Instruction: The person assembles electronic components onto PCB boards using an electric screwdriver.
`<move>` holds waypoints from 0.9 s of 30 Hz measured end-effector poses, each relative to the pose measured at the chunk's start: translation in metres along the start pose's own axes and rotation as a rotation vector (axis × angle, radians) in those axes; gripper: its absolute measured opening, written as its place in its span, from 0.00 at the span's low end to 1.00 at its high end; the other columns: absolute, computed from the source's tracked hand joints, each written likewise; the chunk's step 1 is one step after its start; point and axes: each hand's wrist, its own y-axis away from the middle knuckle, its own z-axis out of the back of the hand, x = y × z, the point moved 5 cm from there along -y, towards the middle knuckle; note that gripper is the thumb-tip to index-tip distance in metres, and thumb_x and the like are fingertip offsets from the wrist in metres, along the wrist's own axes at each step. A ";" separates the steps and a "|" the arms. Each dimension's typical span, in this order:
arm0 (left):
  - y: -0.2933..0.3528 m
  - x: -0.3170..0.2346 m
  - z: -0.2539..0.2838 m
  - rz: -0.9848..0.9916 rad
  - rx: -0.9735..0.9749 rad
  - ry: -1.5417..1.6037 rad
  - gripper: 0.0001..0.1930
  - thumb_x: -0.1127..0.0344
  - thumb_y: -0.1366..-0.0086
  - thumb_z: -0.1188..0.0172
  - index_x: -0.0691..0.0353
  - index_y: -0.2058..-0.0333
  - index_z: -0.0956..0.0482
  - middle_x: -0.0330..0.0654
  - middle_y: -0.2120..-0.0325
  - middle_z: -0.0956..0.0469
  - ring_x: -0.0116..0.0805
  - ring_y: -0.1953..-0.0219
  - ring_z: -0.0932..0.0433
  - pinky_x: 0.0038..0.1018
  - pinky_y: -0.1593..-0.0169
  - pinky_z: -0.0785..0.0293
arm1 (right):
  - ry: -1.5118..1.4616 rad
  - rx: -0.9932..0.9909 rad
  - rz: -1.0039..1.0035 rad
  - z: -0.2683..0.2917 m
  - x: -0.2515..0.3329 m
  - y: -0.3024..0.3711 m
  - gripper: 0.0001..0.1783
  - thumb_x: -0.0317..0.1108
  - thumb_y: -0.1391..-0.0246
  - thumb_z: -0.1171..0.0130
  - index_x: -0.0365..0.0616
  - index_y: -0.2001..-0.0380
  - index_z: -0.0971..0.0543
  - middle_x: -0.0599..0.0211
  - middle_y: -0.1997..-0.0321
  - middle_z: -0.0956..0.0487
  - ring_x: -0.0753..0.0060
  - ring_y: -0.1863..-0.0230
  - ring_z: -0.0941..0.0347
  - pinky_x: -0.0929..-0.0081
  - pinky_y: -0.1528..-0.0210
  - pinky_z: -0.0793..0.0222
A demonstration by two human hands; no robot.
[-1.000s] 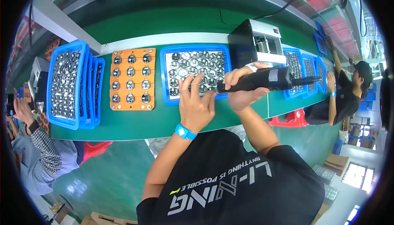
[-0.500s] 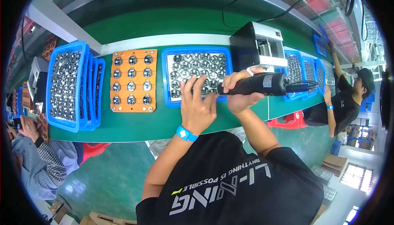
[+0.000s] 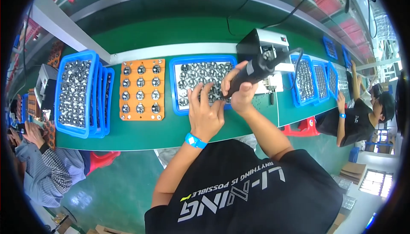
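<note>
My right hand point(image 3: 242, 92) is wrapped round a black corded electric screwdriver point(image 3: 253, 71), tilted with its lower end over the near right part of a blue tray point(image 3: 172, 84). Several rows of round black-and-silver parts point(image 3: 193, 75) lie on the tray's white liner. My left hand point(image 3: 206, 112), with a blue band at the wrist, reaches over the near edge; its curled fingers and thumb close round one of the round parts beside the screwdriver's tip. The fingers partly hide that part, and the tip itself is hard to make out.
To the left lie an orange board point(image 3: 142, 89) with round parts and a stack of filled blue trays point(image 3: 92, 93). Behind the screwdriver stands a black-and-white machine point(image 3: 260, 46). More blue trays point(image 3: 304, 82) sit at the right. Co-workers point(image 3: 361, 114) are at both sides.
The screwdriver has swung from nearly level to a steeper tilt, its lower end now over the near right of the tray. My left hand stays over the tray's near edge. The view has shifted slightly.
</note>
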 end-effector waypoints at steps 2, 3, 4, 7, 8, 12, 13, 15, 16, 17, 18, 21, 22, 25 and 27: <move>0.002 -0.004 -0.002 -0.001 0.026 0.006 0.02 0.70 0.46 0.33 0.61 0.74 0.15 0.50 0.46 0.27 0.60 0.39 0.37 0.64 0.36 0.43 | -0.048 0.019 0.031 0.002 0.004 0.004 0.45 0.69 0.46 0.39 0.39 0.46 0.39 0.65 0.81 0.29 0.75 0.84 0.33 0.78 0.82 0.37; 0.002 -0.004 0.000 -0.014 0.021 0.011 0.02 0.70 0.46 0.33 0.61 0.74 0.15 0.50 0.46 0.27 0.60 0.39 0.37 0.64 0.36 0.43 | -0.112 0.022 0.050 0.000 0.004 0.004 0.44 0.64 0.45 0.37 0.37 0.44 0.37 0.65 0.79 0.28 0.78 0.82 0.33 0.80 0.81 0.37; 0.003 -0.002 0.002 -0.006 0.042 -0.005 0.02 0.69 0.46 0.33 0.61 0.74 0.15 0.51 0.45 0.28 0.60 0.38 0.37 0.64 0.36 0.44 | -0.085 -0.013 0.060 -0.003 0.004 0.004 0.46 0.65 0.44 0.38 0.37 0.41 0.40 0.65 0.80 0.28 0.78 0.83 0.33 0.79 0.81 0.37; -0.001 -0.008 0.003 0.002 0.128 -0.051 0.02 0.71 0.45 0.34 0.60 0.72 0.15 0.51 0.42 0.31 0.62 0.37 0.39 0.64 0.35 0.45 | -0.053 -0.080 0.105 0.008 0.032 -0.002 0.48 0.67 0.43 0.42 0.37 0.38 0.42 0.64 0.81 0.28 0.76 0.84 0.33 0.78 0.82 0.36; -0.004 -0.008 0.005 -0.010 0.182 -0.070 0.03 0.72 0.45 0.35 0.60 0.70 0.15 0.51 0.42 0.31 0.62 0.37 0.40 0.65 0.35 0.45 | -0.012 -0.112 0.146 0.017 0.050 -0.003 0.49 0.70 0.41 0.47 0.37 0.37 0.45 0.64 0.82 0.28 0.75 0.85 0.32 0.77 0.83 0.35; -0.003 -0.007 0.006 -0.030 0.245 -0.079 0.05 0.74 0.44 0.35 0.58 0.69 0.14 0.50 0.41 0.31 0.61 0.36 0.40 0.66 0.33 0.47 | 0.097 -0.315 0.270 0.066 0.129 -0.005 0.50 0.81 0.45 0.63 0.53 0.35 0.43 0.66 0.83 0.32 0.69 0.88 0.36 0.70 0.82 0.35; -0.008 -0.006 0.001 -0.052 0.229 -0.089 0.04 0.74 0.44 0.34 0.58 0.69 0.15 0.49 0.41 0.31 0.60 0.36 0.40 0.66 0.33 0.48 | 0.088 -0.378 0.342 0.082 0.135 -0.006 0.48 0.82 0.45 0.63 0.54 0.37 0.42 0.65 0.82 0.32 0.69 0.87 0.37 0.70 0.81 0.36; -0.009 -0.004 -0.007 -0.054 0.262 -0.112 0.05 0.73 0.44 0.34 0.56 0.68 0.14 0.47 0.41 0.31 0.60 0.36 0.40 0.67 0.33 0.48 | 0.126 -0.415 0.364 0.107 0.133 -0.011 0.48 0.82 0.45 0.63 0.54 0.39 0.41 0.65 0.83 0.32 0.68 0.87 0.37 0.69 0.80 0.37; -0.008 -0.004 -0.007 -0.049 0.270 -0.110 0.05 0.73 0.43 0.34 0.56 0.68 0.14 0.47 0.41 0.31 0.60 0.36 0.40 0.67 0.33 0.48 | 0.134 -0.423 0.364 0.113 0.130 -0.010 0.48 0.82 0.45 0.63 0.54 0.39 0.41 0.65 0.83 0.32 0.68 0.87 0.37 0.69 0.80 0.37; -0.009 -0.005 -0.008 -0.044 0.277 -0.109 0.05 0.73 0.43 0.34 0.55 0.67 0.15 0.47 0.41 0.31 0.60 0.36 0.40 0.67 0.33 0.49 | 0.144 -0.410 0.343 0.116 0.124 -0.011 0.47 0.82 0.46 0.62 0.53 0.41 0.40 0.65 0.83 0.32 0.68 0.87 0.37 0.69 0.80 0.37; -0.012 -0.006 -0.008 -0.044 0.282 -0.096 0.05 0.72 0.43 0.33 0.55 0.67 0.14 0.48 0.41 0.31 0.60 0.36 0.40 0.67 0.33 0.49 | 0.152 -0.397 0.322 0.118 0.119 -0.014 0.46 0.82 0.46 0.61 0.53 0.42 0.40 0.65 0.83 0.32 0.69 0.87 0.38 0.69 0.79 0.37; -0.016 -0.009 -0.002 -0.057 0.280 -0.073 0.06 0.72 0.44 0.32 0.55 0.67 0.14 0.49 0.41 0.31 0.61 0.36 0.40 0.67 0.33 0.49 | 0.212 -0.398 0.301 0.115 0.114 -0.012 0.46 0.81 0.48 0.57 0.53 0.44 0.39 0.65 0.83 0.33 0.69 0.87 0.38 0.70 0.80 0.38; -0.019 -0.008 -0.003 -0.063 0.269 -0.062 0.06 0.70 0.46 0.30 0.56 0.68 0.14 0.50 0.40 0.32 0.62 0.36 0.41 0.64 0.33 0.48 | 0.197 -0.389 0.298 0.114 0.113 -0.016 0.46 0.80 0.47 0.56 0.52 0.44 0.39 0.65 0.84 0.32 0.69 0.87 0.38 0.71 0.80 0.39; -0.024 -0.003 0.003 -0.068 0.306 0.004 0.06 0.69 0.48 0.28 0.58 0.70 0.13 0.50 0.40 0.32 0.62 0.35 0.42 0.60 0.33 0.46 | 0.286 -0.346 0.235 0.112 0.111 -0.015 0.45 0.79 0.46 0.55 0.50 0.46 0.38 0.65 0.84 0.32 0.69 0.87 0.39 0.72 0.81 0.39; -0.026 0.001 0.002 -0.076 0.301 0.013 0.09 0.66 0.51 0.25 0.60 0.71 0.13 0.49 0.39 0.32 0.62 0.35 0.43 0.56 0.34 0.45 | 0.257 -0.328 0.224 0.113 0.108 -0.018 0.44 0.78 0.45 0.54 0.48 0.47 0.38 0.64 0.84 0.32 0.69 0.88 0.38 0.72 0.81 0.39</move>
